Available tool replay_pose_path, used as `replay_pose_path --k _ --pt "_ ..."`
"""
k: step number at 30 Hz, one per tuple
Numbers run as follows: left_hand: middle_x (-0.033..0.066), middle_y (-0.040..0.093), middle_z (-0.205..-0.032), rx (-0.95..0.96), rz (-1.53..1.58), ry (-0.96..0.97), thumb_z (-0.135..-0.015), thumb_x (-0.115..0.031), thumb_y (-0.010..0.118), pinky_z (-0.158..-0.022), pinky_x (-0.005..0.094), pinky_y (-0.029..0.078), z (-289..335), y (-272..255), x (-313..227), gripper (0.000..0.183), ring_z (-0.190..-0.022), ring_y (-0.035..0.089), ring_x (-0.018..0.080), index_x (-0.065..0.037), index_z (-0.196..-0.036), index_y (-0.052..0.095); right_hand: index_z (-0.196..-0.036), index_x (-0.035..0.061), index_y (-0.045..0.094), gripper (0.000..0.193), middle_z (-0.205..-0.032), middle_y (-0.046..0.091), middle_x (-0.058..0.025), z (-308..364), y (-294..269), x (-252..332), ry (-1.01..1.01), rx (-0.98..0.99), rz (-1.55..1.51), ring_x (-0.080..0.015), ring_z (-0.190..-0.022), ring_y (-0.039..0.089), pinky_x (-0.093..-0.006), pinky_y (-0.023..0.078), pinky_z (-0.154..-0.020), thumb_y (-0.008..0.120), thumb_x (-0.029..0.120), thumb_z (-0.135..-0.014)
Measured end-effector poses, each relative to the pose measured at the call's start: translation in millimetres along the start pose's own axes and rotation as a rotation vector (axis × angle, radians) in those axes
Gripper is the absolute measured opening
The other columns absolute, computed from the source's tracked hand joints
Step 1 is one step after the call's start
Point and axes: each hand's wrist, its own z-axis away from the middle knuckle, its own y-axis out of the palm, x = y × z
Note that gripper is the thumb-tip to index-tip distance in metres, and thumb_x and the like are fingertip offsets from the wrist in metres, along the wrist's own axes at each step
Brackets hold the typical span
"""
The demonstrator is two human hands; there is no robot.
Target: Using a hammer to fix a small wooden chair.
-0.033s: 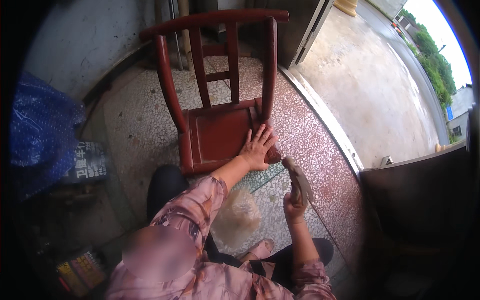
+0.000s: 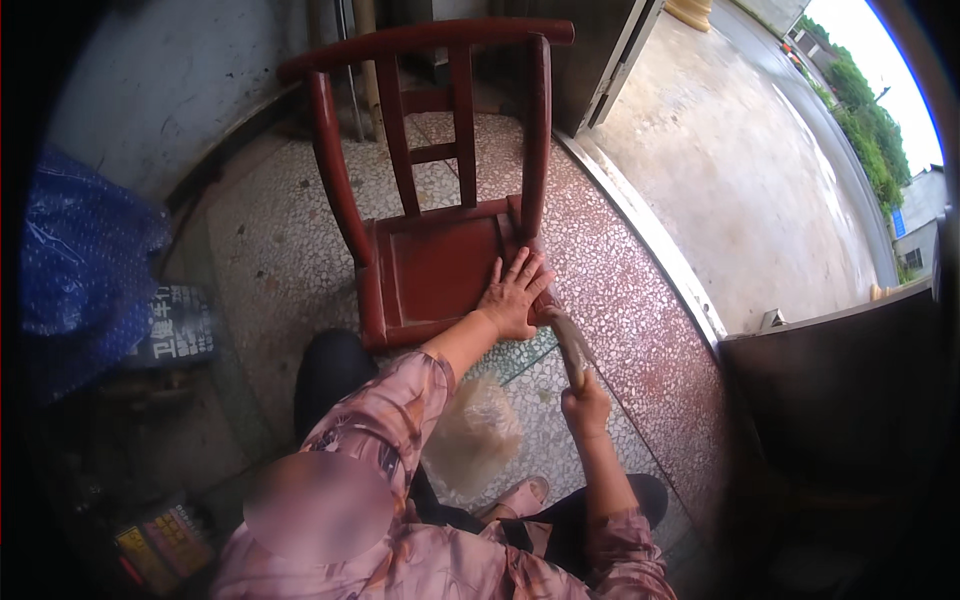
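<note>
A red wooden chair (image 2: 440,270) with a slatted back stands before me, its seat towards me. My left hand (image 2: 513,300) lies with fingers spread on the seat's front right corner, pressing on the wood and holding nothing. In my right hand (image 2: 586,405) is a hammer (image 2: 570,345), the fist closed round its handle. The hammer's head reaches up to that same corner, just right of my left hand, and seems to touch it. My fist hides most of the handle.
A crumpled clear plastic bag (image 2: 475,435) lies on the speckled floor (image 2: 270,220) between my feet. Blue sheeting (image 2: 90,270) hangs at the left, above a dark printed bag (image 2: 180,325). To the right, a door sill (image 2: 650,250) borders a concrete yard (image 2: 740,170).
The hammer has swung left and up, from beside the seat to its front right corner. My right hand moved slightly with it. My left hand has stayed in place.
</note>
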Motion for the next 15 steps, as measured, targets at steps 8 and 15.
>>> replay_pose_path --k 8,15 --pt "0.0116 0.007 -0.157 0.077 -0.014 -0.050 -0.059 -0.042 0.073 -0.112 0.0613 0.006 2.1 -1.7 6.8 0.101 -0.145 -0.003 0.0329 -0.020 -0.146 0.027 -0.109 0.0094 0.058 0.038 -0.069 0.060 -0.0196 4.2 -15.3 -8.9 -0.126 -0.211 -0.235 -0.0414 -0.064 0.060 -0.0476 0.048 -0.056 0.062 0.010 -0.071" --pt "0.0090 0.004 -0.157 0.194 0.046 0.075 -0.059 -0.039 0.074 -0.115 0.0526 0.003 8.3 -7.6 27.5 0.110 -0.145 -0.004 0.0296 -0.016 -0.150 0.016 -0.102 0.0077 0.060 0.031 -0.078 0.062 -0.0182 7.1 -7.9 -12.9 -0.099 -0.126 -0.076 -0.0391 -0.066 0.062 -0.0424 0.051 -0.062 0.064 0.008 -0.071"
